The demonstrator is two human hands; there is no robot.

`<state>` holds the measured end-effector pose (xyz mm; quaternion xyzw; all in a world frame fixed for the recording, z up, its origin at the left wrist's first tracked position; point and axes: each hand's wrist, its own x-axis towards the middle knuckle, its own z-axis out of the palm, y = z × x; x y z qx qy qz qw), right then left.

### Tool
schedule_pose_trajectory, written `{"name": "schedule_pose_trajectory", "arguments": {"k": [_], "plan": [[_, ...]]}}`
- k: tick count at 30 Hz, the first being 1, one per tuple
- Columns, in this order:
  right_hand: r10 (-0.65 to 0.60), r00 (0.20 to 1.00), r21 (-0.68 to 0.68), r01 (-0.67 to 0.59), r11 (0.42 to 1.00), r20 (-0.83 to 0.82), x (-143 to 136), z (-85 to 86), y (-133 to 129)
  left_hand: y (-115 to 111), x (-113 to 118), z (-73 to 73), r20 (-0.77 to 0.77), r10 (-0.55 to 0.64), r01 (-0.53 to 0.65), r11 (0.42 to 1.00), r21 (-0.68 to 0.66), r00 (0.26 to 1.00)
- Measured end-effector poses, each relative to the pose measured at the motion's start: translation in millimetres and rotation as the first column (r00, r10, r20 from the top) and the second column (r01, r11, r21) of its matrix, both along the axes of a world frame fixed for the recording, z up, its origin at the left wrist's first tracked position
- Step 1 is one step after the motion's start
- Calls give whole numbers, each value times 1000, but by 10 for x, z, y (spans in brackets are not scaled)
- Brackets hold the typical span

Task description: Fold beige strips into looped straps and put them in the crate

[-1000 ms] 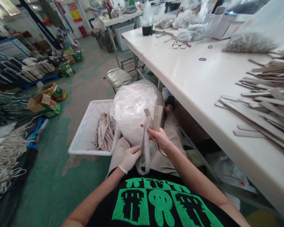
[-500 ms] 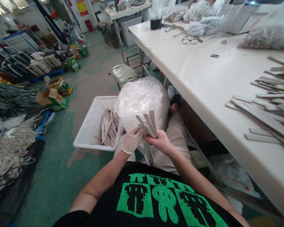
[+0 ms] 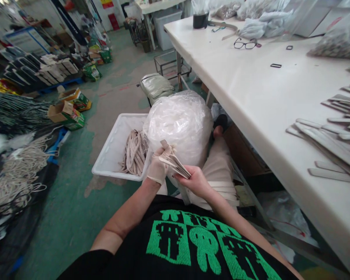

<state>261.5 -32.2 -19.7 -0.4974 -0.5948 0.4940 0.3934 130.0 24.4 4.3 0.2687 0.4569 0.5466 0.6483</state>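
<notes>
Several flat beige-grey strips [image 3: 176, 165] with rounded ends are fanned out between my two hands, above my lap. My right hand [image 3: 194, 181], bare, is closed around their lower ends. My left hand [image 3: 160, 165], in a pale glove, is closed at their upper ends, its fingers partly hidden behind the strips. Just beyond the hands stands a big roll wrapped in clear plastic [image 3: 177, 120]. More pale strips [image 3: 135, 153] lie bundled in a white plastic bin [image 3: 106, 155] to the left. Other pale strips rest across my right thigh [image 3: 221, 189].
On my right runs a long white table [image 3: 251, 93] bearing a pile of strips [image 3: 332, 144], glasses [image 3: 245, 44], small black buckles [image 3: 275, 65] and bagged parts [image 3: 338, 44]. Cardboard boxes [image 3: 67, 112] and heaped cords [image 3: 20, 175] are on the floor at left.
The strips have tilted over to the left and lower. My left hand has turned and shifted left onto their upper ends. My right hand keeps hold of them. The view has shifted slightly.
</notes>
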Motion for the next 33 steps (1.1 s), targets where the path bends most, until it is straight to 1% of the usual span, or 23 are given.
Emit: {"name": "schedule_pose_trajectory", "arguments": {"k": [2, 5, 7, 10, 13, 15, 17, 19, 21, 22, 23, 24, 27, 29, 31, 33], "plan": [[16, 998, 22, -17, 1000, 59, -2, -25, -46, 75, -109, 25, 24, 27, -28, 999, 25, 999], [85, 991, 17, -87, 996, 105, -16, -105, -116, 169, -281, 33, 62, 94, -98, 994, 58, 994], [131, 984, -2, -132, 991, 120, -39, -176, -158, 221, -383, 21, 72, 159, -165, 982, 91, 985], [147, 976, -16, -147, 989, 158, -80, -265, -207, 285, -497, -15, 71, 221, -229, 964, 137, 973], [159, 970, -16, -159, 987, 183, -95, -316, -243, 322, -571, -57, 22, 238, -238, 956, 174, 971], [146, 978, -17, -146, 989, 148, -67, -334, -244, 325, -615, -70, 31, 213, -215, 958, 188, 976], [65, 996, -33, -64, 997, 52, -3, -327, -205, 306, -651, -61, 81, 146, -160, 967, 197, 986], [-104, 993, -67, 101, 993, -52, 82, -271, -116, 263, -660, -30, 86, 42, -59, 977, 203, 995], [-269, 958, -93, 259, 961, -105, 160, -150, 9, 198, -615, 9, 10, -73, 70, 979, 191, 997], [-315, 943, -90, 307, 948, -108, 189, -69, 76, 160, -572, 27, -45, -138, 144, 974, 174, 989], [-324, 940, -74, 318, 945, -105, 209, 18, 141, 119, -517, 40, -100, -208, 221, 963, 152, 973], [-305, 947, -49, 301, 952, -101, 219, 103, 201, 79, -456, 47, -151, -276, 296, 946, 129, 949], [-197, 978, 67, 202, 977, -66, 216, 287, 324, -25, -293, 37, -259, -434, 466, 882, 74, 863], [-152, 988, 120, 152, 981, -8, 215, 323, 350, -66, -235, 13, -312, -488, 526, 849, 46, 815], [-125, 991, 131, 118, 984, 42, 223, 305, 339, -87, -219, -5, -370, -515, 562, 827, 22, 773], [-97, 994, 129, 90, 988, 48, 232, 264, 311, -100, -219, -6, -419, -525, 583, 813, 13, 741]]}}
